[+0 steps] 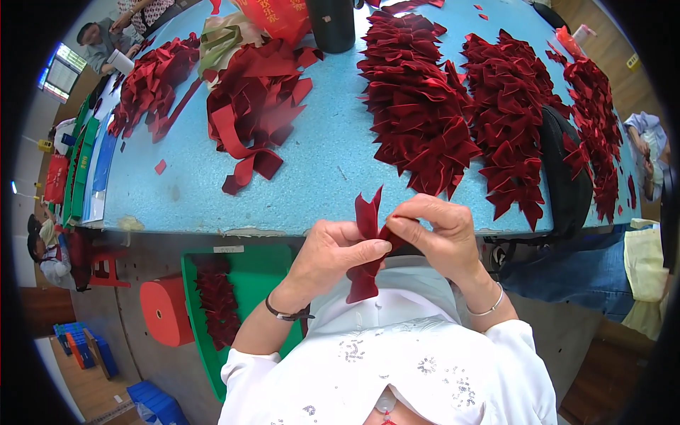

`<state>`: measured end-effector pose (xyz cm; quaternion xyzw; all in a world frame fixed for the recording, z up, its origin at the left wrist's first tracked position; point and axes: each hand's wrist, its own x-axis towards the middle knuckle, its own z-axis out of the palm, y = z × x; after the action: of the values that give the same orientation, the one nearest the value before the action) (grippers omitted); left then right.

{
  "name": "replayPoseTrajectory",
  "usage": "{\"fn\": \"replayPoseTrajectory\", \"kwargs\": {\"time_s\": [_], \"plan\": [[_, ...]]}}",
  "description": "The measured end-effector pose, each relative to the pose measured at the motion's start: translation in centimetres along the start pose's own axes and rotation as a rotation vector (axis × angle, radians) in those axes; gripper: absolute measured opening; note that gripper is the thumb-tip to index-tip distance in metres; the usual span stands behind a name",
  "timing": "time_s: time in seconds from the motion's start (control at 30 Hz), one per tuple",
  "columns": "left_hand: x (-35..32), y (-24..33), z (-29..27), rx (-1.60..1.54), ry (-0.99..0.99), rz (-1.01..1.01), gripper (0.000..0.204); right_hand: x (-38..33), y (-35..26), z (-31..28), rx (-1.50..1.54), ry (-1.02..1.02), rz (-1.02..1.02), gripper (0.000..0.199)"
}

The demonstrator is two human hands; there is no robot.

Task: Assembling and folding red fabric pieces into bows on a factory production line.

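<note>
A dark red velvet ribbon bow (363,282) is held upright in front of my chest, just off the table's near edge. My left hand (319,256) pinches its middle between thumb and fingers. On the other side my right hand (440,232) has thumb and forefinger closed on a short dark red piece at the bow's centre. Fingers partly hide where the two pieces meet. Beyond my hands lie rows of finished-looking red bows (418,106), packed close, with a second row (503,127) to their right.
Loose red ribbon strips (258,106) are heaped at left centre, with another pile (156,85) farther left. A black cup (331,25) stands at the back of the blue table (163,202). A black bag (567,170) hangs at the right edge. Below left is a green crate (244,283) holding bows, beside a red roll (166,310).
</note>
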<state>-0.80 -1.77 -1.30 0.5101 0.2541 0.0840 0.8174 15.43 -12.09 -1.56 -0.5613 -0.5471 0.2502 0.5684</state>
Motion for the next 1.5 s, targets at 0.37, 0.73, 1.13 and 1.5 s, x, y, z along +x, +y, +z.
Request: {"fn": "replayPoseTrajectory", "kwargs": {"time_s": [0.37,0.73,1.13,1.5], "plan": [[0.8,0.0,-0.9,-0.08,-0.062,-0.054,0.022,0.2,0.8,1.3,0.151,0.189,0.309,0.007],[1.4,0.1,-0.4,-0.126,0.016,-0.006,0.021,0.4,1.1,1.2,0.287,0.234,0.278,0.016],[1.9,-0.4,-0.6,-0.315,0.16,0.22,0.014,-2.5,-1.0,0.2,0.28,-0.029,0.508,0.008],[1.5,-0.3,0.1,-0.265,0.101,0.206,0.015,-2.4,-0.2,0.8,0.708,0.184,0.332,0.007]]}}
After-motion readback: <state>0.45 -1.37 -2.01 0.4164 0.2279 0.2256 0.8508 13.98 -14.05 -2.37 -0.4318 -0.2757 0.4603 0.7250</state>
